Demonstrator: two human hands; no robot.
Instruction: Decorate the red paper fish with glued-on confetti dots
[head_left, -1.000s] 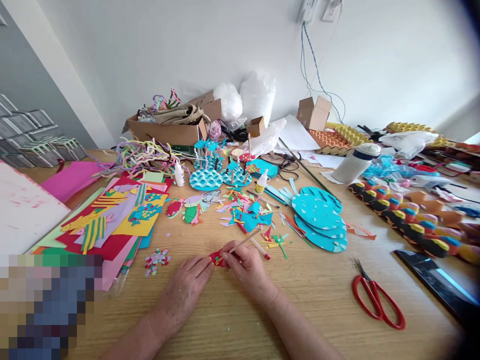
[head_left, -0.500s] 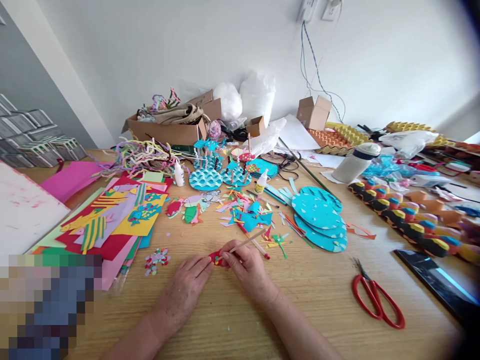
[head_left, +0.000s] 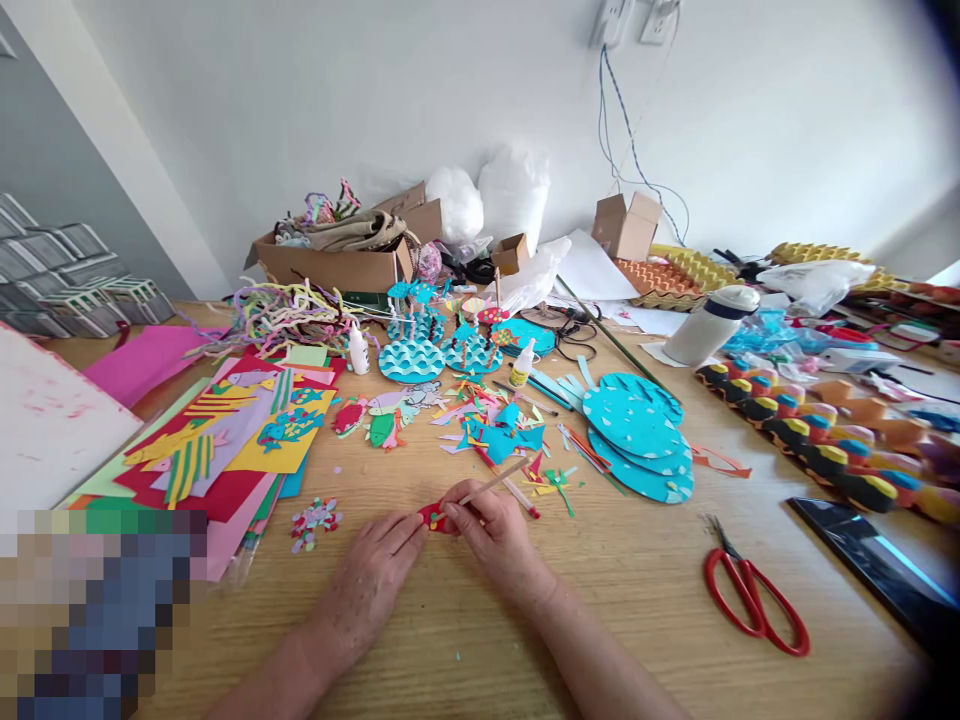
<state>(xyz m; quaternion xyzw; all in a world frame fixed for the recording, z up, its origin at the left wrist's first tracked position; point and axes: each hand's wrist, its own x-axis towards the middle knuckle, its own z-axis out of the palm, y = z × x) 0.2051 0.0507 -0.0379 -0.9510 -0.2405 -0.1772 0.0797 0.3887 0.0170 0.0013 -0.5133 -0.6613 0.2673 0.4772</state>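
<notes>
Between my hands lies a small red paper cutout point(head_left: 432, 516) with a few coloured dots on it, partly covered by my fingers. My left hand point(head_left: 379, 570) has its fingers close together, their tips holding the cutout's left end at the table. In my right hand point(head_left: 491, 535) a thin wooden stick point(head_left: 496, 479) is pinched, slanting up to the right. The right fingers touch the cutout's other end, and the stick's lower tip is hidden. Left of my hands is a small heap of coloured paper dots point(head_left: 315, 522).
Red-handled scissors point(head_left: 756, 600) and a dark tablet-like device point(head_left: 874, 565) lie at the right. Blue paper discs point(head_left: 637, 430), paper scraps point(head_left: 499, 430), paper fish point(head_left: 386, 420) and two glue bottles point(head_left: 523, 366) stand or lie ahead. Coloured paper sheets point(head_left: 247, 480) are stacked left.
Hardly anything differs. Both hands keep their place at the red cutout, and the stick's upper end has shifted slightly left.
</notes>
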